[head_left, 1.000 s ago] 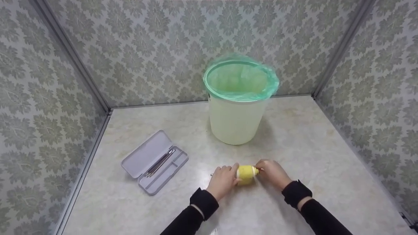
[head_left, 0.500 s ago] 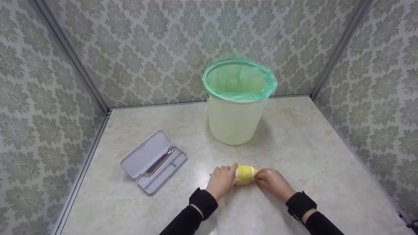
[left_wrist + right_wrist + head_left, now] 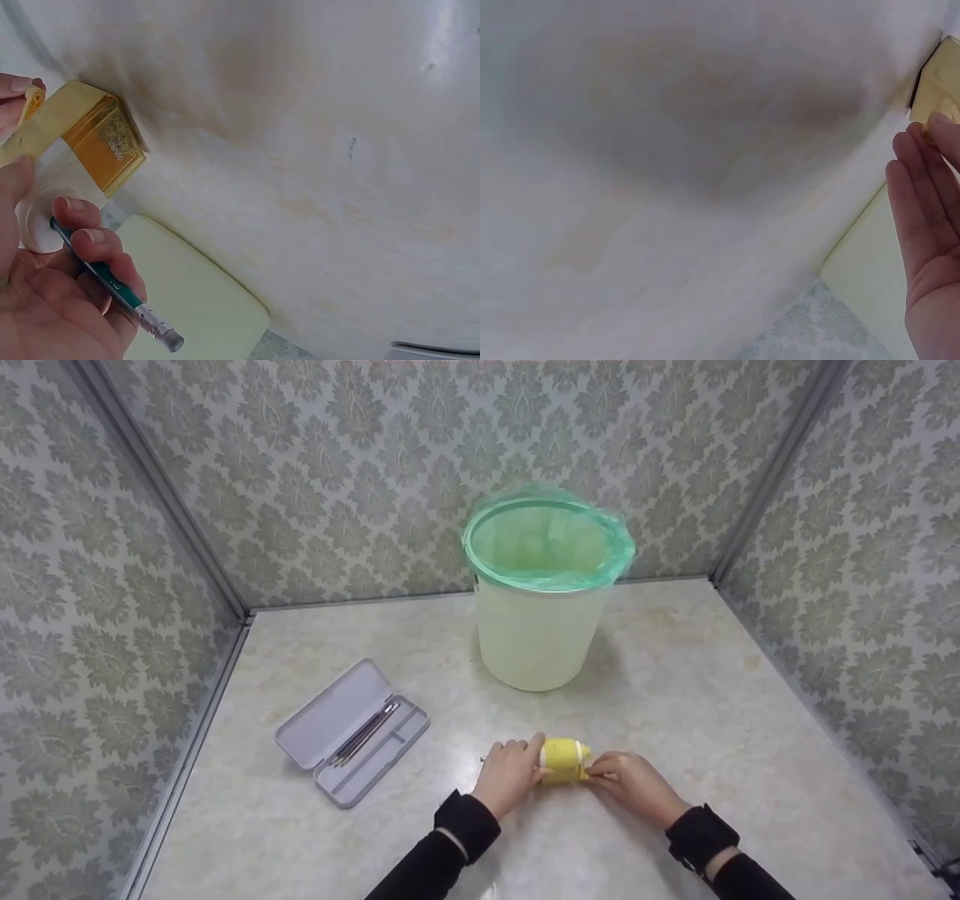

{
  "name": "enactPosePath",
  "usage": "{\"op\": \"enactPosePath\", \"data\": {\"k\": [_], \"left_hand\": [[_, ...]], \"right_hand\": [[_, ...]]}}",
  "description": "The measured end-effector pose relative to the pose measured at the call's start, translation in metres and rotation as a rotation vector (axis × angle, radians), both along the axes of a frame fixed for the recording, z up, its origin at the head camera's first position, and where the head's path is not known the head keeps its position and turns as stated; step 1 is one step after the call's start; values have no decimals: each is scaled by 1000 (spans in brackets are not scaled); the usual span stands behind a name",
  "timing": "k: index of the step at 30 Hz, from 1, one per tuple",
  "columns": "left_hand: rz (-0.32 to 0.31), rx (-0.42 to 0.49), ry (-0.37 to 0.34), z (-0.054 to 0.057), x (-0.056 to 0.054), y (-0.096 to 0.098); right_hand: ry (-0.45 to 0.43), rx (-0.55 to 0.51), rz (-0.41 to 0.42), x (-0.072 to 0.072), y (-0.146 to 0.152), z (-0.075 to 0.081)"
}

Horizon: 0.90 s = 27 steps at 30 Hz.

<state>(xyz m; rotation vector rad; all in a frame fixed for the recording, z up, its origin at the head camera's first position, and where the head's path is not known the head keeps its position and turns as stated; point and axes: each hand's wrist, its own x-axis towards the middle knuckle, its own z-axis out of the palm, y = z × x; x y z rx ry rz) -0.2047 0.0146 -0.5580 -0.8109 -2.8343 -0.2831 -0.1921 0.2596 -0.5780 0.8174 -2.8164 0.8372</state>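
A yellow crank pencil sharpener (image 3: pixel 562 760) lies sideways between the two hands. My left hand (image 3: pixel 510 772) grips its white front end with thumb and index finger. The other left fingers curl round a dark green pencil (image 3: pixel 112 283), whose tip is hidden inside the sharpener's round opening and whose grey eraser points outward. Through the amber shavings drawer (image 3: pixel 109 146), dark bits show. At the opposite end, my right hand (image 3: pixel 637 784) pinches the small yellow crank handle (image 3: pixel 31 101) between thumb and fingertips.
An open grey pencil case (image 3: pixel 337 716) with several pencils (image 3: pixel 367 735) in one compartment lies to the left. Behind the hands stands a pale bin (image 3: pixel 536 637) lined with a green bag (image 3: pixel 555 581). Patterned walls (image 3: pixel 360 472) enclose the table on three sides.
My right hand has swung the crank handle round, shifting slightly right and nearer the body. The left hand, pencil and sharpener have stayed almost in place.
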Motion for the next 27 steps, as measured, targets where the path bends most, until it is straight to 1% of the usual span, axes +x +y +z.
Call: {"op": "enactPosePath", "data": {"k": [2, 9, 15, 23, 27], "left_hand": [[-1, -3, -2, -1, 0, 0], [11, -31, 24, -3, -2, 0], [11, -35, 11, -1, -2, 2], [10, -27, -25, 1, -1, 2], [8, -31, -38, 2, -1, 2]], "right_hand": [[0, 2, 5, 1, 1, 1], [-50, -54, 34, 3, 3, 6], [-50, -55, 44, 6, 5, 9], [-2, -64, 80, 10, 7, 13], [20, -68, 82, 12, 8, 16]]}}
